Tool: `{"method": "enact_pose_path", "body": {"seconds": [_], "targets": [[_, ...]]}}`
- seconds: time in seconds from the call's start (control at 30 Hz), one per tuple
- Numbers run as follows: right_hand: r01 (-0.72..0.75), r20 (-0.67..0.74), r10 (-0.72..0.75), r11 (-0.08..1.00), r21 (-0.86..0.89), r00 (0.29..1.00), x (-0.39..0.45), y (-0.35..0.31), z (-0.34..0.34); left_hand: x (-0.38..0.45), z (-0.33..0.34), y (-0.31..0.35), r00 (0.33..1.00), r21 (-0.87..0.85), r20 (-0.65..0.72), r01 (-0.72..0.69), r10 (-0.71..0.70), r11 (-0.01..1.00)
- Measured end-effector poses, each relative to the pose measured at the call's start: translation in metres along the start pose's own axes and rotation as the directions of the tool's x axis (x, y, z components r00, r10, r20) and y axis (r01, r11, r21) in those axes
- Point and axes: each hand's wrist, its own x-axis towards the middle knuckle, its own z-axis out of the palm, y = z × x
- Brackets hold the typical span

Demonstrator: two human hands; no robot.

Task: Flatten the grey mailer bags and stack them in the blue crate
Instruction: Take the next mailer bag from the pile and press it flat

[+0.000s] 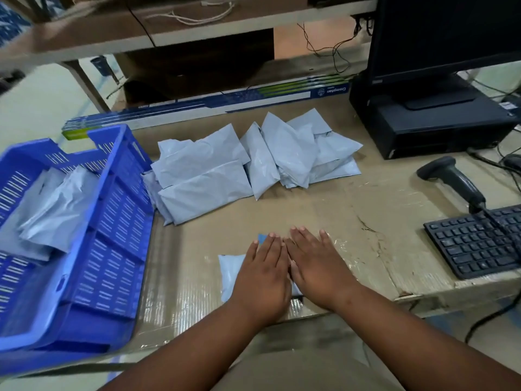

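Both palms down side by side near the desk's front edge: left hand (pixel 263 273) and right hand (pixel 320 266), fingers straight and together, pressing flat on one grey mailer bag (pixel 229 273), gripping nothing. Further back, a heap of grey mailer bags (pixel 248 162) on the cardboard-covered desk (pixel 366 210). At left, touching that heap, the blue crate (pixel 112 221) with a few bags inside (pixel 53 210); at right, keyboard (pixel 476 244) and barcode scanner (pixel 456 179).

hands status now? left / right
Left hand: open, fingers straight, pressing flat on the grey mailer bag.
Right hand: open, fingers straight, pressing down beside the left, on the same bag.
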Motion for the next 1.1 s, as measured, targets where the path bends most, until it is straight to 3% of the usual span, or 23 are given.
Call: {"method": "enact_pose_path", "body": {"seconds": [0.73, 0.83, 0.97, 1.1], "targets": [[-0.02, 0.04, 0.023, 0.998, -0.067, 0.999, 0.002, 0.002, 0.011, -0.001, 0.014, -0.003, 1.0, -0.008, -0.008, 0.022, -0.022, 1.0], [-0.031, -0.007, 0.03, 0.998, -0.057, 1.0, 0.002, -0.003, -0.001, -0.006, 0.004, -0.005, 0.998, -0.011, -0.03, 0.051, -0.052, 0.999], [0.085, -0.078, -0.087, 0.996, -0.037, 0.993, 0.002, -0.028, -0.008, -0.022, -0.002, -0.016, 0.991, -0.017, -0.049, 0.127, -0.128, 0.992], [0.15, -0.041, -0.15, 0.989, 0.003, 0.988, 0.007, -0.05, 0.009, -0.037, 0.003, -0.031, 0.982, -0.05, -0.042, 0.183, -0.186, 0.982]]}}
